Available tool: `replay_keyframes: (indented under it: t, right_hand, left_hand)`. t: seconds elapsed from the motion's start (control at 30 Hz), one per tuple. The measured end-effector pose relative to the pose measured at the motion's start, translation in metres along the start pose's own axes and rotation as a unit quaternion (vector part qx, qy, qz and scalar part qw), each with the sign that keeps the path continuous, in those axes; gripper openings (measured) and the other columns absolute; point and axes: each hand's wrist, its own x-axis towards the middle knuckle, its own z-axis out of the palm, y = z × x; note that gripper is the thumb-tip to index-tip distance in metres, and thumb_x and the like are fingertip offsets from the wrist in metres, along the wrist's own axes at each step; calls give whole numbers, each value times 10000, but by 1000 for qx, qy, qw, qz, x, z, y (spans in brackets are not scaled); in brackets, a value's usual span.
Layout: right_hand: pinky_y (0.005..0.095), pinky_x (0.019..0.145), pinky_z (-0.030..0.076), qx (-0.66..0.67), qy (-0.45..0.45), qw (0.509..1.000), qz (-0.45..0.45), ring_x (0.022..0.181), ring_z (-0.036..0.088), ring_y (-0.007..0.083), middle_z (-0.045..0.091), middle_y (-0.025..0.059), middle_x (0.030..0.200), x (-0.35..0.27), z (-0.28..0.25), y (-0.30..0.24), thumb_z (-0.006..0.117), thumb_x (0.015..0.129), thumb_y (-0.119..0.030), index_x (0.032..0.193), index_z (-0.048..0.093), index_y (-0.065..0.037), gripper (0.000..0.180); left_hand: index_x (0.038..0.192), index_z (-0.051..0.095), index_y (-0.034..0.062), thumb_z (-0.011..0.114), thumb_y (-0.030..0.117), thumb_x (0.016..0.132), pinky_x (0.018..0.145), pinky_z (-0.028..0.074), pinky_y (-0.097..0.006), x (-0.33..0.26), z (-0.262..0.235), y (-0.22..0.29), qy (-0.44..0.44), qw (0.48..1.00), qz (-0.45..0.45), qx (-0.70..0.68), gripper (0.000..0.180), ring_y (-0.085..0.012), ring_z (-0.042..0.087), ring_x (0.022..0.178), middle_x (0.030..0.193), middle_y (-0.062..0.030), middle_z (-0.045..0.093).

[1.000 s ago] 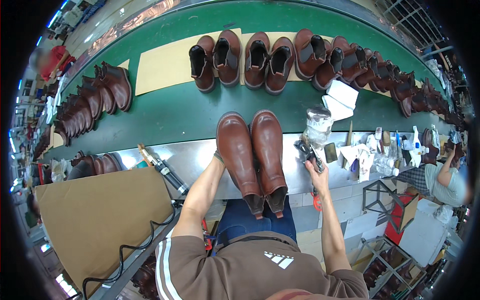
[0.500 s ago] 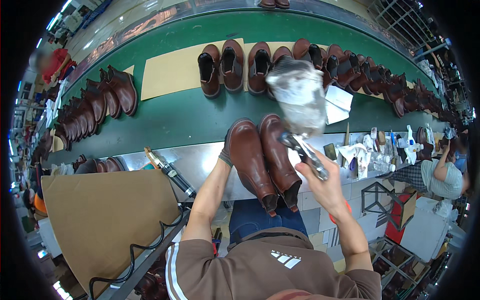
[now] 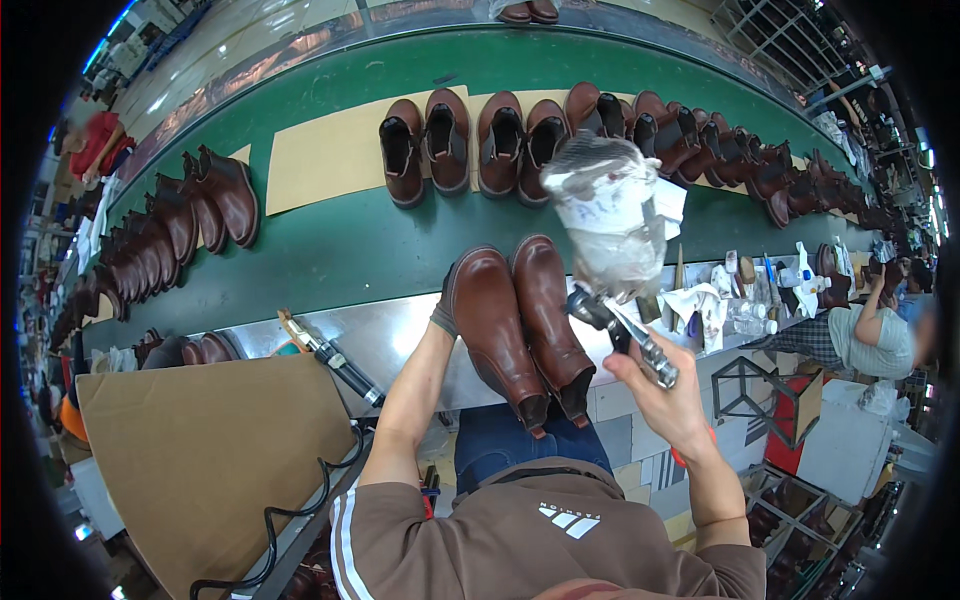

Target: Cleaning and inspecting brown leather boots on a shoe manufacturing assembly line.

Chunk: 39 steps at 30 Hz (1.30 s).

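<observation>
Just below the centre of the view, over the near edge of the desk (image 3: 350, 245), a pair of brown boots (image 3: 492, 322), smooth and glossy in deep reddish brown. Rounded at the toes and pointed towards eleven o'clock, with dark openings and small pull tabs towards five; close together along the shafts, slightly apart at the toes, with pale highlights along the leather. Touching the outer side near one toe with the left hand (image 3: 442, 316), mostly hidden behind the leather, so cannot tell whether open or closed. At four o'clock from the pair, gripping a metal spray gun (image 3: 646, 346) firmly in the right hand (image 3: 664, 392), beneath a plastic-wrapped cup (image 3: 610, 225) at one o'clock. At twelve, more footwear (image 3: 447, 140) on tan paper (image 3: 325, 155); at three, a white cloth (image 3: 703, 308); at eight, a large cardboard sheet (image 3: 210, 460).
</observation>
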Motion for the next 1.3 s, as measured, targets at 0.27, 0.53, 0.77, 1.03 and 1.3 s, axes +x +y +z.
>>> replay_keyframes:
  t: [0.27, 0.53, 0.77, 1.03, 1.3]
  right_hand:
    - [234, 661, 443, 45, 43, 998, -2, 732, 503, 75, 595, 70, 831, 41, 25, 26, 665, 834, -125, 1189, 544, 47, 412]
    - [230, 576, 404, 55, 31, 997, 34, 647, 427, 67, 503, 0, 689, 26, 10, 23, 681, 826, -139, 1143, 592, 18, 365]
    - [220, 501, 333, 21, 158, 984, 77, 585, 379, 37, 452, -45, 614, 17, -14, 46, 661, 841, -136, 823, 583, 19, 174]
    - [236, 542, 398, -1, 84, 993, 83, 602, 501, 62, 548, -8, 621, 62, 5, 53, 687, 826, -226, 723, 562, -13, 268]
    - [243, 487, 287, 38, 160, 982, 97, 573, 343, 39, 407, -68, 605, 57, 34, 189, 656, 845, -195, 626, 454, -74, 321]
  left_hand:
    - [1243, 469, 42, 509, 114, 923, 1002, 387, -329, -10, -17, -30, -36, 998, -51, 25, 331, -161, 500, 1078, 1194, -96, 535]
    - [1197, 491, 46, 512, 122, 921, 965, 415, -332, -5, -21, -37, -31, 998, -54, -32, 287, -168, 513, 1028, 1137, -85, 552]
    - [1225, 479, 52, 523, 158, 916, 1002, 377, -319, -15, -26, -56, -44, 994, -78, -58, 329, -175, 498, 1063, 1168, -93, 545]
    - [1221, 476, 49, 532, 129, 902, 1002, 379, -325, 2, -11, -25, -30, 976, -129, -175, 333, -188, 505, 1062, 1139, -89, 551]
    - [1331, 396, 48, 469, 516, 877, 1018, 362, -386, -49, -20, 0, 167, 942, -130, -261, 656, -257, 469, 1174, 1306, -119, 480]
